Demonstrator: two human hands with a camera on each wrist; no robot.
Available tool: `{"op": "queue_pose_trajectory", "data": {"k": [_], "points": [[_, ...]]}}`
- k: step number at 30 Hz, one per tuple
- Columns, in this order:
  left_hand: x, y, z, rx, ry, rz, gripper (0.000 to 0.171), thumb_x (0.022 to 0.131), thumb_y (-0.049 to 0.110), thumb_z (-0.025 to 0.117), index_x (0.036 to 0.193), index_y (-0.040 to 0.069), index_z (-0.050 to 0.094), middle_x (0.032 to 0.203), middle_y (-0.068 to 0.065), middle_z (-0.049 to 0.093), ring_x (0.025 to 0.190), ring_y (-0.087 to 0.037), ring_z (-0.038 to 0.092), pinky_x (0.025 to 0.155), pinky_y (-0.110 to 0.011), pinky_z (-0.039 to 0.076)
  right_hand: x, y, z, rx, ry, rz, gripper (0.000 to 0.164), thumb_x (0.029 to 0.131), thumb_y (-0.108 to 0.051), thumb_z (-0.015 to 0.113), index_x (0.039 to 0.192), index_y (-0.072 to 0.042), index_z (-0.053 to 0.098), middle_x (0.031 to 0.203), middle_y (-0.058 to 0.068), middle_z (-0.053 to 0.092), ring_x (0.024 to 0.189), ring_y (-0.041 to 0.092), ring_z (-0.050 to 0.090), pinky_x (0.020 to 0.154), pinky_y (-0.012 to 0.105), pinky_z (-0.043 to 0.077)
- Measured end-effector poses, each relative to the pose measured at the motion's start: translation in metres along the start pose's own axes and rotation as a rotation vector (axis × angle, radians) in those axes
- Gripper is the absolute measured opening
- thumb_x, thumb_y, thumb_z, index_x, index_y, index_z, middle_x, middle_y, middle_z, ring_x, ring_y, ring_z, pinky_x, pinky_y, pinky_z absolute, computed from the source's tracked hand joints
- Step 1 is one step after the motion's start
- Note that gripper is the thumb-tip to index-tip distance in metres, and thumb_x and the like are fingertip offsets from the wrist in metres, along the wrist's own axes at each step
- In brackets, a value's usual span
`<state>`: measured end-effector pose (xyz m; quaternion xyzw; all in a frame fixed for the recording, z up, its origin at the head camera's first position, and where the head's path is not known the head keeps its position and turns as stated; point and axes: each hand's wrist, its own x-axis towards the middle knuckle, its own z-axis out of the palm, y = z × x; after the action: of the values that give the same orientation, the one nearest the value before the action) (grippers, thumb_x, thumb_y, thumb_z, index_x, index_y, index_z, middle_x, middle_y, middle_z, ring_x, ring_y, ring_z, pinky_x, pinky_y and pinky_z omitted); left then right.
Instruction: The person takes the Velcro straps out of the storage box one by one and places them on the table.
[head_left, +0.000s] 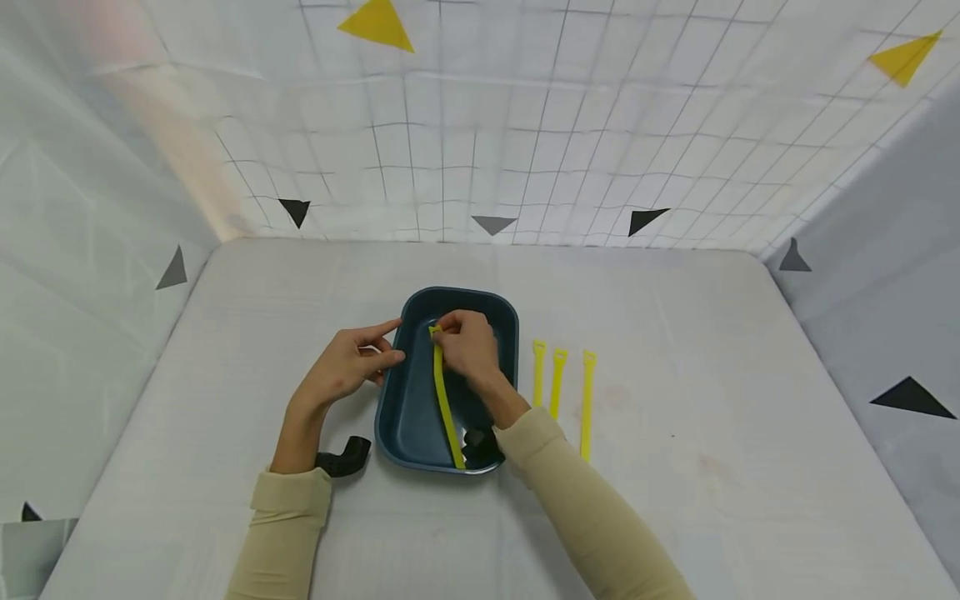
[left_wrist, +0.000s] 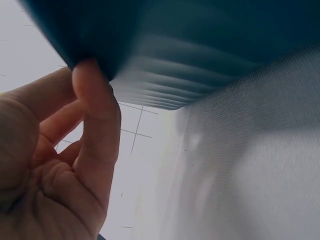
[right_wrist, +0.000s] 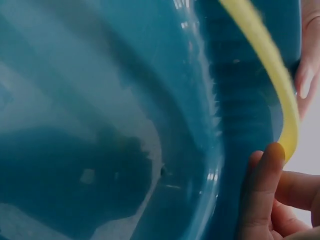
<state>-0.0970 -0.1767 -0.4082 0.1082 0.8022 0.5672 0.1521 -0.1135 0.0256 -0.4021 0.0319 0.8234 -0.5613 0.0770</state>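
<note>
My left hand (head_left: pixel 347 364) grips the left rim of a dark blue plastic tray (head_left: pixel 450 297). In the left wrist view, its fingertips meet at the edge of the tray wall (left_wrist: pixel 180 55). My right hand (head_left: pixel 471 346) is inside the tray and pinches the far end of a yellow strip (head_left: pixel 447 408). The strip's near end lies by the tray's near wall; in the right wrist view the strip (right_wrist: pixel 267 55) bows in a curve from the fingertips. Black pieces (head_left: pixel 480 446) sit in the tray's near right corner, partly hidden by the right sleeve.
Three more yellow strips, a left one (head_left: pixel 538 371), a middle one (head_left: pixel 557 379) and a right one (head_left: pixel 587 400), lie right of the tray, each with a slotted end. A black elbow-shaped piece (head_left: pixel 348 458) lies beside the left wrist. White sheeting surrounds the white table (head_left: pixel 712 358).
</note>
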Motion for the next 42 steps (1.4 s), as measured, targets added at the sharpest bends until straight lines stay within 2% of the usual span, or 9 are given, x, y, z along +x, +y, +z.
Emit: {"op": "queue_pose_trajectory", "data": {"k": [9, 13, 17, 22, 26, 29, 33, 42], "points": [[0.000, -0.001, -0.001, -0.032, -0.003, -0.008, 0.059, 0.095, 0.013, 0.069, 0.148, 0.003, 0.045, 0.092, -0.017, 0.059, 0.061, -0.020, 0.061, 0.064, -0.040, 0.058, -0.004, -0.008, -0.005, 0.067, 0.027, -0.042, 0.011, 0.095, -0.006, 0.065, 0.103, 0.001, 0.070, 0.088, 0.009, 0.064, 0.062, 0.020, 0.064, 0.053, 0.031, 0.057], [-0.001, 0.000, -0.001, -0.030, -0.004, -0.006, 0.059, 0.095, 0.014, 0.069, 0.148, 0.003, 0.044, 0.092, -0.016, 0.059, 0.061, -0.020, 0.060, 0.064, -0.038, 0.057, -0.006, -0.015, -0.010, 0.109, 0.029, -0.064, 0.012, 0.095, -0.005, 0.065, 0.104, 0.003, 0.069, 0.087, 0.011, 0.065, 0.059, 0.020, 0.064, 0.057, 0.040, 0.059], [-0.002, 0.001, -0.001, -0.027, 0.001, -0.011, 0.060, 0.095, 0.014, 0.069, 0.148, 0.004, 0.044, 0.092, -0.017, 0.059, 0.062, -0.020, 0.060, 0.064, -0.038, 0.057, -0.008, -0.019, -0.017, 0.160, 0.005, -0.051, 0.014, 0.095, -0.004, 0.065, 0.107, 0.003, 0.068, 0.090, 0.012, 0.065, 0.063, 0.021, 0.066, 0.064, 0.048, 0.059], [-0.002, 0.000, 0.000, -0.019, 0.012, -0.029, 0.058, 0.095, 0.014, 0.069, 0.148, 0.005, 0.046, 0.092, -0.017, 0.059, 0.062, -0.020, 0.060, 0.064, -0.037, 0.057, -0.008, -0.020, -0.027, 0.211, -0.025, -0.033, 0.019, 0.094, -0.007, 0.067, 0.111, 0.002, 0.069, 0.094, 0.012, 0.067, 0.069, 0.020, 0.069, 0.066, 0.044, 0.060], [-0.002, 0.001, 0.001, -0.020, 0.012, -0.027, 0.058, 0.095, 0.014, 0.069, 0.148, 0.005, 0.046, 0.092, -0.017, 0.059, 0.063, -0.020, 0.060, 0.064, -0.037, 0.057, -0.010, -0.021, -0.038, 0.291, -0.028, -0.043, 0.022, 0.094, -0.005, 0.067, 0.114, 0.004, 0.068, 0.095, 0.015, 0.067, 0.070, 0.021, 0.069, 0.066, 0.041, 0.060], [-0.002, 0.002, 0.001, -0.020, 0.011, -0.025, 0.059, 0.094, 0.014, 0.069, 0.148, 0.006, 0.046, 0.093, -0.017, 0.059, 0.063, -0.020, 0.060, 0.065, -0.038, 0.057, -0.011, -0.022, -0.045, 0.331, -0.019, -0.051, 0.023, 0.094, -0.004, 0.067, 0.115, 0.005, 0.067, 0.096, 0.016, 0.067, 0.069, 0.020, 0.069, 0.063, 0.035, 0.060], [-0.001, 0.002, 0.001, -0.012, 0.013, -0.026, 0.060, 0.094, 0.014, 0.070, 0.148, 0.005, 0.045, 0.093, -0.016, 0.059, 0.063, -0.020, 0.061, 0.064, -0.037, 0.057, -0.012, -0.024, -0.053, 0.346, -0.008, -0.064, 0.023, 0.094, -0.003, 0.067, 0.114, 0.006, 0.068, 0.097, 0.016, 0.066, 0.070, 0.020, 0.070, 0.060, 0.030, 0.059], [-0.002, 0.001, 0.001, -0.006, 0.010, -0.010, 0.059, 0.094, 0.014, 0.070, 0.147, 0.005, 0.046, 0.092, -0.016, 0.060, 0.065, -0.022, 0.062, 0.064, -0.037, 0.057, -0.017, -0.027, -0.065, 0.340, -0.006, -0.070, 0.025, 0.094, -0.005, 0.067, 0.117, 0.004, 0.067, 0.099, 0.017, 0.067, 0.077, 0.029, 0.071, 0.061, 0.031, 0.059]]}}
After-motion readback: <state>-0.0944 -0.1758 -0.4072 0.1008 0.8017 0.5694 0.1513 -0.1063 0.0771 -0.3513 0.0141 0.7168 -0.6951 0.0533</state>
